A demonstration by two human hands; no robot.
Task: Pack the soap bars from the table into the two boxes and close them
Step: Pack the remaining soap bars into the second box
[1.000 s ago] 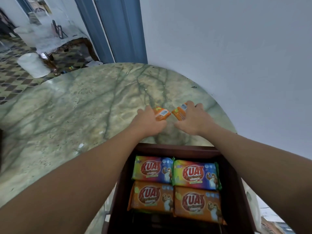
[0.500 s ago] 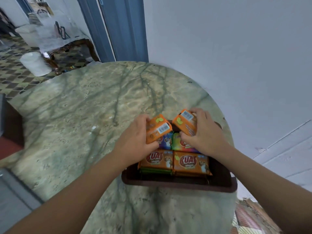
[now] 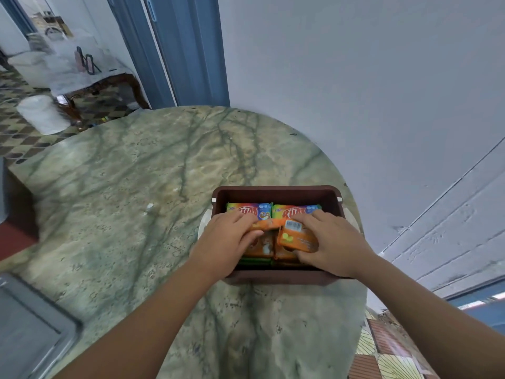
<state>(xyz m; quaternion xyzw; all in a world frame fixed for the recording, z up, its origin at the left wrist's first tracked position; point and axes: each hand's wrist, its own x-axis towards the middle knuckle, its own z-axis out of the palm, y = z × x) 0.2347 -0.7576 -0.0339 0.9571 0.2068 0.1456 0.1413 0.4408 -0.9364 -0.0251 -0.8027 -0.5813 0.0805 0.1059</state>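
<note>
A dark brown box (image 3: 276, 193) stands open on the green marble table (image 3: 131, 203), near its right edge. Inside lie several wrapped soap bars: two rainbow-coloured ones (image 3: 250, 210) at the back and orange ones (image 3: 262, 247) in front. My left hand (image 3: 226, 242) holds one orange soap bar (image 3: 266, 225) low over the packed bars. My right hand (image 3: 332, 242) grips another orange soap bar (image 3: 296, 237), its barcode side up, just above the front right of the box. Both hands are inside the box's rim.
A white wall (image 3: 355, 91) runs close behind and right of the table. A grey lid or tray (image 3: 30, 326) lies at the table's lower left, with a dark object (image 3: 13, 198) at the left edge. A blue door frame (image 3: 177, 50) and tiled floor lie beyond.
Both hands picked up an orange soap bar from the table beyond the box, carried them back and lowered them into the box, onto the bars inside.
</note>
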